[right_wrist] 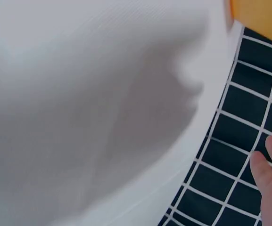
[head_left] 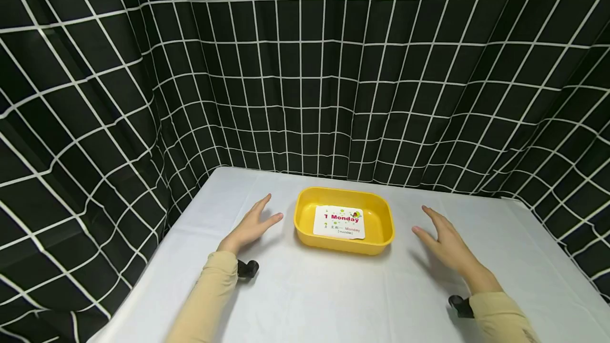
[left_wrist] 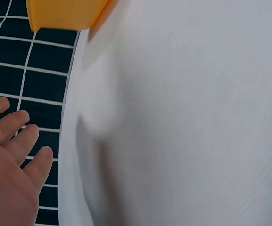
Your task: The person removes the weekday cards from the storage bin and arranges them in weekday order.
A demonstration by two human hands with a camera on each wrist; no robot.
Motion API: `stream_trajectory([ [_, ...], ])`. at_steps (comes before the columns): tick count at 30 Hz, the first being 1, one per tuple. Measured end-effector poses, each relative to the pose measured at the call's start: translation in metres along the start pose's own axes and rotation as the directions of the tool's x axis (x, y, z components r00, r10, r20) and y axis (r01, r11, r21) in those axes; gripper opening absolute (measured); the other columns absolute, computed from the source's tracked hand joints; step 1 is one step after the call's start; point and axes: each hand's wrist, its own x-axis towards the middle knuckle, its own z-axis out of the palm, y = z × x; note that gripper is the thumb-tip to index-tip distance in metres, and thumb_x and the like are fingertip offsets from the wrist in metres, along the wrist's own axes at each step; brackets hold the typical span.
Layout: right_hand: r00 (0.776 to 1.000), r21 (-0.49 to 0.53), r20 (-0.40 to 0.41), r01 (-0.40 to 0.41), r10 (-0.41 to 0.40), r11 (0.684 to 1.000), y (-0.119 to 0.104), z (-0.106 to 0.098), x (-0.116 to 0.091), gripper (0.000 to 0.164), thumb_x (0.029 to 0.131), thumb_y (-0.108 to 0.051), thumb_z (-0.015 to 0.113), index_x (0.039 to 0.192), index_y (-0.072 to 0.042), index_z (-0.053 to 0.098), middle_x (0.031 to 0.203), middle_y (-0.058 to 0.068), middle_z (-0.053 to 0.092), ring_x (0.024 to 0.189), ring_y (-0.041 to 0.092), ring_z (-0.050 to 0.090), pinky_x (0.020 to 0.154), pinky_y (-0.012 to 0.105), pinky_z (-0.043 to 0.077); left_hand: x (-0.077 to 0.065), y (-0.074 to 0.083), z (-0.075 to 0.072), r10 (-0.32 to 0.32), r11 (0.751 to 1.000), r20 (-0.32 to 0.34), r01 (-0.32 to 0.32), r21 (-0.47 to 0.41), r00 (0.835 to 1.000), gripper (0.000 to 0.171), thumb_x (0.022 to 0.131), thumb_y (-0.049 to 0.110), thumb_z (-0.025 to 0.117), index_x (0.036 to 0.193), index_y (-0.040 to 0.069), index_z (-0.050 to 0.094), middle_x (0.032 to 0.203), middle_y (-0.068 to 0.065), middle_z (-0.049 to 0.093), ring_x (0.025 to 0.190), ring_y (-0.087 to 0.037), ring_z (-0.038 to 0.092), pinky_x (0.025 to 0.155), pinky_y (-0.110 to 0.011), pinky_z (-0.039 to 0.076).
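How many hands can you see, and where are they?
2. The person's bare left hand is at the left side of the yellow, rounded rectangular tray; the bare right hand is at its right. Neither touches it. No other hands show.

A yellow rectangular tray (head_left: 339, 244) with rounded corners sits upright on the white surface (head_left: 333, 300), long sides running across the head view. Inside, slightly left of centre, a white card (head_left: 339, 222) lies face up, printed "Monday" in red.
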Motion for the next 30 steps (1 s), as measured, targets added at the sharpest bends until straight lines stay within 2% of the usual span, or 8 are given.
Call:
stream_trajectory([
  [6,0.999,0.013,0.009,-0.045,0.045,0.999,-0.009,0.006,0.009,0.074,0.094,-0.048,0.046,0.146,-0.003,0.021,0.142,0.029,0.026,0.124,0.051,0.027,0.093,0.066,0.026,-0.001,0.000,0.016,0.007,0.997,-0.029,-0.009,-0.072,1.000,0.088,0.080,0.065,0.055,0.148,0.020,0.022,0.147,-0.005,0.030,0.134,-0.024,0.024,0.106,-0.048,0.020],
  [11,0.998,0.079,0.010,-0.066,0.065,0.995,-0.016,0.013,0.016,0.073,0.094,-0.048,0.046,0.146,-0.003,0.021,0.142,0.028,0.028,0.119,0.053,0.034,0.090,0.063,0.032,-0.003,0.007,0.027,0.015,0.996,-0.001,-0.015,-0.086,1.000,0.088,0.081,0.062,0.057,0.148,0.016,0.024,0.147,-0.005,0.030,0.133,-0.025,0.026,0.105,-0.049,0.022],
  [16,0.999,0.168,-0.007,-0.035,0.037,0.985,-0.026,0.020,0.024,0.070,0.094,-0.045,0.048,0.145,-0.002,0.025,0.142,0.027,0.030,0.121,0.050,0.035,0.093,0.059,0.034,-0.005,0.014,0.035,0.030,0.994,0.042,-0.025,-0.104,0.999,0.087,0.081,0.058,0.060,0.148,0.014,0.025,0.147,-0.007,0.030,0.134,-0.028,0.025,0.104,-0.052,0.021],
  [23,0.999,0.276,-0.051,0.027,-0.013,0.961,-0.038,0.031,0.033,0.065,0.094,-0.035,0.053,0.141,0.003,0.031,0.139,0.026,0.035,0.125,0.042,0.034,0.098,0.052,0.032,-0.003,0.018,0.043,0.052,0.988,0.056,-0.043,-0.146,0.997,0.090,0.080,0.056,0.063,0.149,0.015,0.021,0.149,-0.005,0.026,0.134,-0.025,0.025,0.105,-0.051,0.020],
  [30,1.000,0.336,-0.027,0.004,0.005,0.942,-0.050,0.039,0.042,0.066,0.093,-0.034,0.056,0.143,0.000,0.029,0.141,0.024,0.033,0.127,0.039,0.033,0.100,0.050,0.031,-0.001,0.022,0.051,0.070,0.981,0.049,-0.060,-0.185,0.996,0.092,0.080,0.051,0.066,0.149,0.017,0.016,0.151,-0.001,0.020,0.133,-0.023,0.027,0.105,-0.048,0.020],
])
